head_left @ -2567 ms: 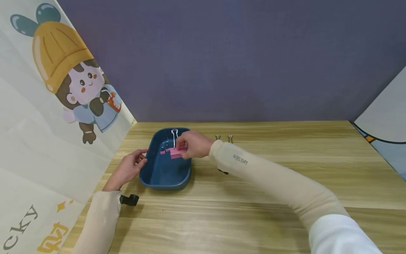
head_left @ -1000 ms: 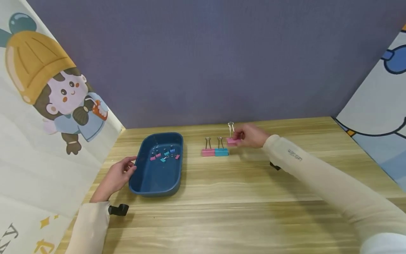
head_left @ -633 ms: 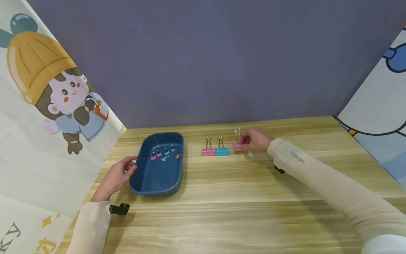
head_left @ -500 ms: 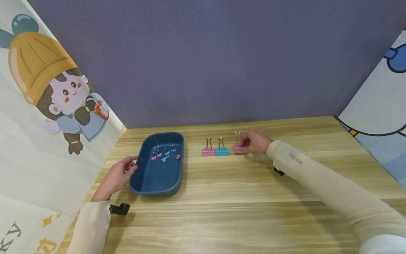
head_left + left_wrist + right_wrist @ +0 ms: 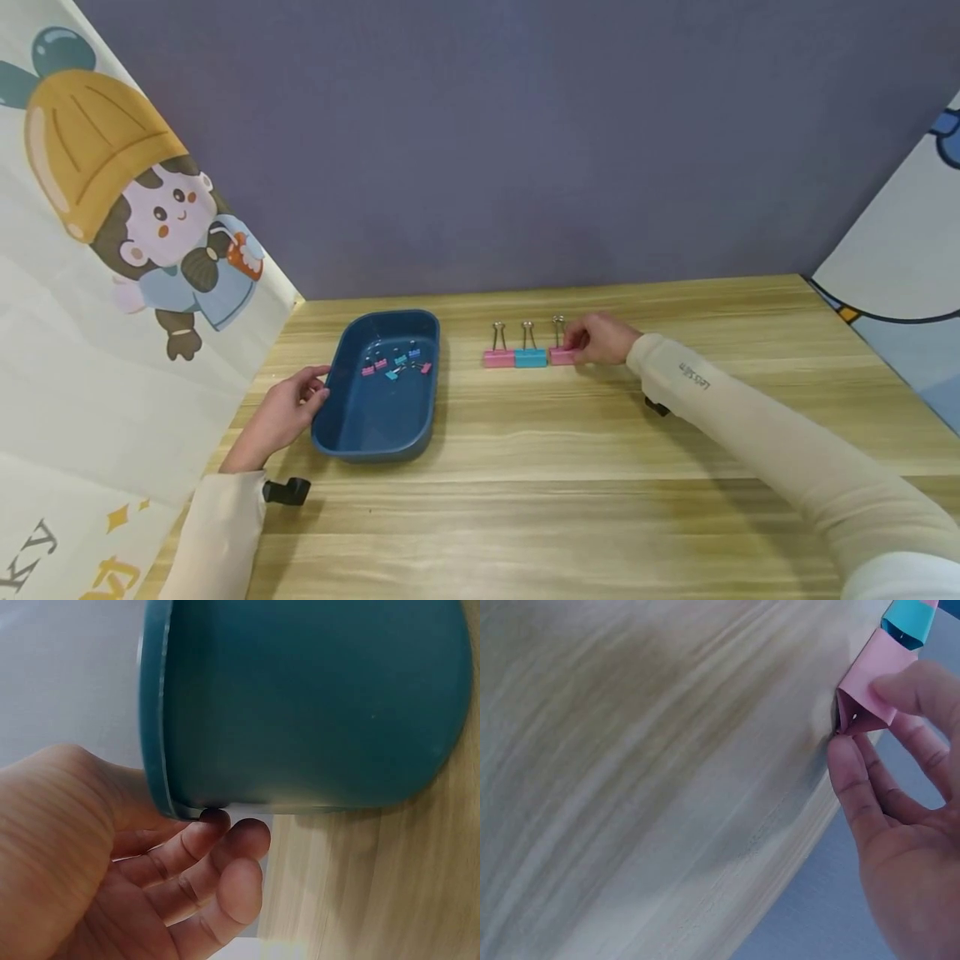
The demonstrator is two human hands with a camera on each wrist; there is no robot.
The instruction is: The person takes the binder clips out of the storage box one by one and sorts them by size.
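My right hand [image 5: 603, 338] pinches a large pink binder clip [image 5: 561, 357] that stands at the right end of a row, its wire handles pointing to the back. Beside it are a blue clip [image 5: 531, 358] and another pink clip [image 5: 498, 359]. The right wrist view has my thumb and fingers on the pink clip [image 5: 870, 679], close against the blue clip [image 5: 907, 621]. My left hand [image 5: 279, 414] holds the left rim of a dark blue tray [image 5: 378, 457]; in the left wrist view, fingers curl at the edge of the tray [image 5: 315, 705].
Several small pink, teal and blue clips [image 5: 401, 361] lie inside the tray. The wooden table [image 5: 480, 517] runs back to a grey-purple panel [image 5: 525, 150]. A printed white sheet [image 5: 67, 350] hangs at the left, another [image 5: 900, 242] at the right.
From the tray, my right hand has carried the large pink clip rightward and lowered it beside the blue one. My left hand has stayed at the tray's rim. The head view has shifted.
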